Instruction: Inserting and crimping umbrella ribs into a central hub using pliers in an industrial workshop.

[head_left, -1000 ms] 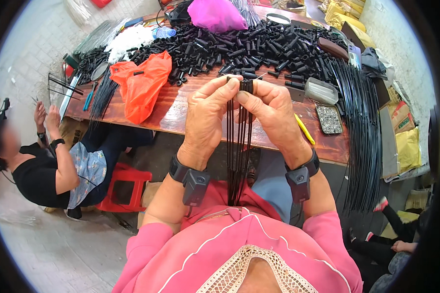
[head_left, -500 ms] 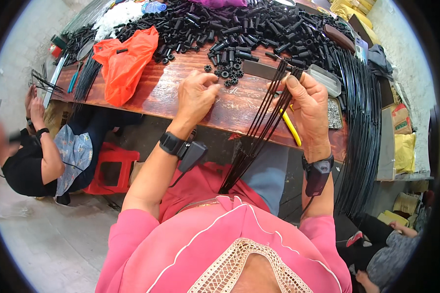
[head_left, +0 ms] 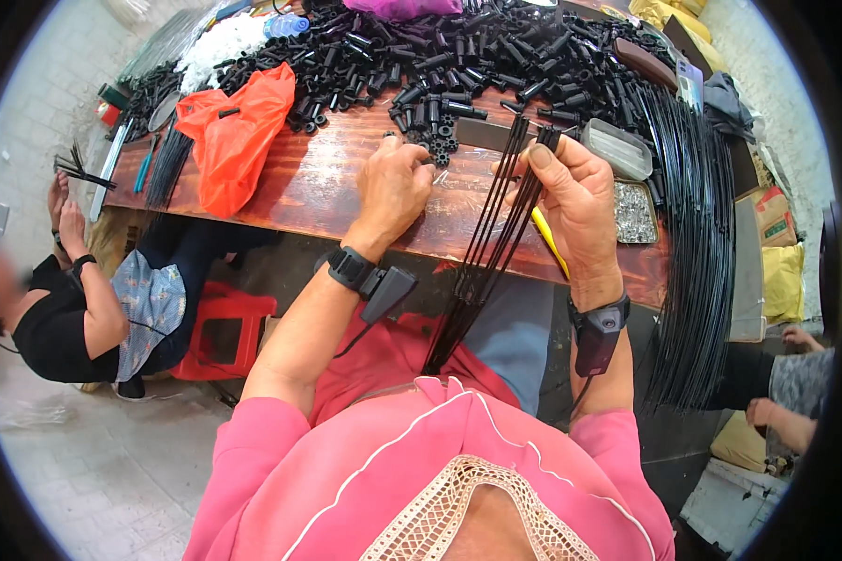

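My right hand (head_left: 578, 201) grips a bundle of thin black rods (head_left: 485, 245) near their top ends, and the rods slope down over the table edge toward my lap. Over the wooden table (head_left: 318, 178), my left hand (head_left: 390, 190) has its fingers curled down beside a small cluster of black notched rings (head_left: 442, 151). Its fingertips are partly hidden, so whatever they pinch does not show. A yellow-handled tool (head_left: 549, 245) lies beside my right hand. Behind the rods is a flat dark strip (head_left: 477, 135).
Black tubular parts (head_left: 496, 56) are heaped along the back. An orange plastic bag (head_left: 229, 150) lies left; a clear box (head_left: 617, 150), a tray of small metal parts (head_left: 634, 213) and long black rods (head_left: 697, 271) lie right. A co-worker (head_left: 75, 299) sits left, another person (head_left: 795, 383) right.
My left hand has shifted slightly right, closer to the black rings. My right hand still holds the rods, which have tilted more upright. The person at the right has changed position.
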Action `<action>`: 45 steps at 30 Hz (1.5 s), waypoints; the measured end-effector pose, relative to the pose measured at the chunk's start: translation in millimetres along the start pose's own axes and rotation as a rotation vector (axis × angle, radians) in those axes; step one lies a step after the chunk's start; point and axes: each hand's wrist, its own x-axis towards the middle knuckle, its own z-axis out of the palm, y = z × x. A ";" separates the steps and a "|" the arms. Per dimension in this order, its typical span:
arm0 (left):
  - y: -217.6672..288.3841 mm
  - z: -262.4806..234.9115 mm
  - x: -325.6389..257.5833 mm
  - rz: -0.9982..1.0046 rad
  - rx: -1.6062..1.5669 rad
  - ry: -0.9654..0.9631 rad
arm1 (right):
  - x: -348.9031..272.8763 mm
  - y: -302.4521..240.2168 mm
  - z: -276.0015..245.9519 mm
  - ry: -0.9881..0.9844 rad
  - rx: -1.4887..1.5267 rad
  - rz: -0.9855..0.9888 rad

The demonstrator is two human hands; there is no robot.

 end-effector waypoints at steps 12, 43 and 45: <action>35.8 -110.4 32.2 -0.218 -1.770 -0.191 | -17.2 -24.4 62.4 -0.119 -0.182 -0.056; 84.4 -142.1 14.1 -0.426 -1.369 -0.227 | -15.3 -13.5 105.3 -0.056 -0.296 -0.144; 81.5 -140.8 13.1 -0.392 -1.427 -0.176 | -13.4 -11.6 103.9 -0.061 -0.327 -0.140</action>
